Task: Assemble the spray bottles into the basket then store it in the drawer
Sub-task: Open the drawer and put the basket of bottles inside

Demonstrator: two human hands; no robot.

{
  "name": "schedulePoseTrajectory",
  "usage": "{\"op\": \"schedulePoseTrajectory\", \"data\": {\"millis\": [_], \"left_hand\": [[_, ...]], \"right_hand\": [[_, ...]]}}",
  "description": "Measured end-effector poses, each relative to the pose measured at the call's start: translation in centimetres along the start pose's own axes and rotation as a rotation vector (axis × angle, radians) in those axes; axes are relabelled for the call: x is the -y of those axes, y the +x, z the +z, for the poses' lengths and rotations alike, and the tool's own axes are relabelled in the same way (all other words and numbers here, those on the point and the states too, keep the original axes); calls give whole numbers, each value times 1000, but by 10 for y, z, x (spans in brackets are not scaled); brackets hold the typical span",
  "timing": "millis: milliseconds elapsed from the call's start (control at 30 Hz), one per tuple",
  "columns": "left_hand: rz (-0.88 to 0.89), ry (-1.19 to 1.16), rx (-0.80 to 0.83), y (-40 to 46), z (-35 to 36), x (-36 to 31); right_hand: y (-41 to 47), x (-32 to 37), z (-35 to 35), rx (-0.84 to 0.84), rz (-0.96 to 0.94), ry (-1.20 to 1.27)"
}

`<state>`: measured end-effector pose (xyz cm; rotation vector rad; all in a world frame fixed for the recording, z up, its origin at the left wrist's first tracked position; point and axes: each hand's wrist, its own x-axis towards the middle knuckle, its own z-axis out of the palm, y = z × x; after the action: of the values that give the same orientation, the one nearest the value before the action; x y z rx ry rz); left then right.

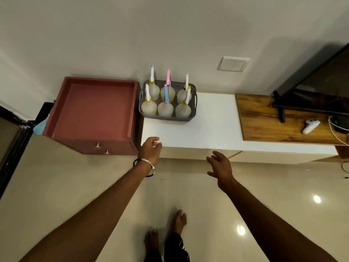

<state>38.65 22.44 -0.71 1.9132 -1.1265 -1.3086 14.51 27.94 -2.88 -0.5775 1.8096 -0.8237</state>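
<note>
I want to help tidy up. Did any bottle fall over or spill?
No. All six spray bottles stand upright inside the grey basket on the white counter, with no spill showing. Nothing stands out.

Plain white wall, glossy cream floor tiles catching ceiling lights, white counter beside a wooden shelf.

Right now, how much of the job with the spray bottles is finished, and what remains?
Done, it seems: six spray bottles stand upright in the grey basket on the white counter. In hand: nothing; the left hand and right hand reach toward the counter with relaxed fingers, apart from the basket. Left: carry the basket to the red drawer unit, whose front drawers look closed, and store it.
</note>
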Motion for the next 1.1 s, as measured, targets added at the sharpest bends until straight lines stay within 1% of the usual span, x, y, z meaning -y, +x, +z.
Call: {"op": "schedulePoseTrajectory", "data": {"millis": [167,267,400,533,767,967,1100], "left_hand": [[-129,-63,15,-19,8,42],[-227,-193,5,-13,21,58],[-396,-444,23,15,52,92],[-533,-644,34,66,98,157],[-620,-1001,-6,155,175,253],[-619,-1214,-42,227,224,325],[-639,-1300,-57,265,246,360]], "right_hand": [[-21,-36,5,7,85,52],[-10,-52,11,21,147,100],[36,-81,32,48,223,203],[105,-132,66,60,276,358],[223,-230,120,58,340,697],[310,-303,154,16,346,968],[360,-332,168,-26,336,1091]]}}
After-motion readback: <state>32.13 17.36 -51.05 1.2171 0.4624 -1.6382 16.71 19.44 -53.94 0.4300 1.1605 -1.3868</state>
